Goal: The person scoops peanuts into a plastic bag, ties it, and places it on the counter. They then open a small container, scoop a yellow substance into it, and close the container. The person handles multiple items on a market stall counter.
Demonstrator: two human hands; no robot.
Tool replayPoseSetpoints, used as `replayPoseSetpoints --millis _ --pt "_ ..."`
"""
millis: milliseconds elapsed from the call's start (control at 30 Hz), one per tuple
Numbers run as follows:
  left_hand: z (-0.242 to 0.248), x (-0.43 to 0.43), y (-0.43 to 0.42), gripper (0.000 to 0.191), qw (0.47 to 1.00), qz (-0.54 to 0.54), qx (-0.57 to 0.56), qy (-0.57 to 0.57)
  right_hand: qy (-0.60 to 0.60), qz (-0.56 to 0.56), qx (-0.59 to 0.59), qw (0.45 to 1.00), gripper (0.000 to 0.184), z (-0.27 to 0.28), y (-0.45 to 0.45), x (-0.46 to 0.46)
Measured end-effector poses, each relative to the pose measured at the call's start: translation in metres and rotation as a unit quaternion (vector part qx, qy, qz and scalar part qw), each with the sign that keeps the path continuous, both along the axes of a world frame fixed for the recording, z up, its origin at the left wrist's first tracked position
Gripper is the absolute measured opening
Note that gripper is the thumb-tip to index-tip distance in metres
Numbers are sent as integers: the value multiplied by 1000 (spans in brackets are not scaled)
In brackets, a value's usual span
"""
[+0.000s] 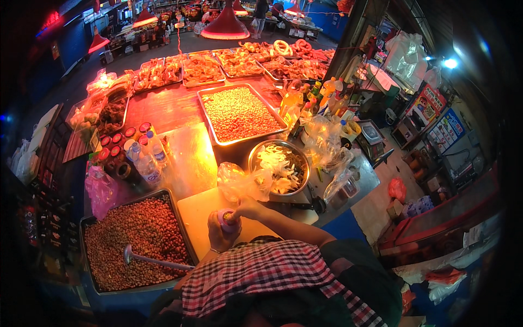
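Note:
My left hand (220, 235) is closed around a small pinkish container (227, 218), held upright over the white cutting board (200, 208). At its open top are the fingers of my right hand (248, 208), which touch its mouth or something yellowish in it; whether they grip anything is hard to tell. Just beyond my hands lies a clear plastic bag (235, 180), against a steel bowl (307, 180) of sliced white onion (278, 163) and darker shreds. A knife with a black handle (316, 205) rests at the board's right end.
At the left is a deep tray (83, 245) of nuts or beans with a metal ladle (157, 260). Plastic bottles (147, 165) and red-lidded jars (116, 151) stand behind it. A peanut-like tray (210, 122), meat trays (202, 69) and sauce bottles (314, 92) lie farther back; a red lamp (225, 24) hangs above.

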State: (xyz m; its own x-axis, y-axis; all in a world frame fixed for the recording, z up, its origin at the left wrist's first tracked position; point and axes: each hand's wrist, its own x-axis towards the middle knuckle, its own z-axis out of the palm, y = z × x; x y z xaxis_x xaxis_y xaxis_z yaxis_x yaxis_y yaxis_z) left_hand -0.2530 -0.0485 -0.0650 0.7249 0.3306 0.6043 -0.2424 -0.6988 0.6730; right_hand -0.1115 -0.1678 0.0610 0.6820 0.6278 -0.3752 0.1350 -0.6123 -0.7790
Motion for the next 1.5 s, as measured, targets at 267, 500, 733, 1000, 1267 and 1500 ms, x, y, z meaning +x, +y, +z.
replayPoseSetpoints --millis 267,500,733,1000,1267,1500 --pt "-31 4 5 108 994 -23 -81 77 3 -3 4 1000 57 -12 3 2" --pt "-14 2 3 107 996 -15 -40 84 23 5 -3 1000 56 -8 1 3" --pt "-1 1 4 107 996 -10 -26 86 13 6 -5 1000 66 -14 4 6" --pt "33 1 2 80 991 -32 -90 98 25 -6 -33 999 73 -1 3 0" --pt "-1 8 0 69 938 -95 -333 36 24 -5 25 999 64 -3 4 -3" --pt "29 2 -3 75 998 -4 -62 -26 41 5 14 999 55 -1 0 0"
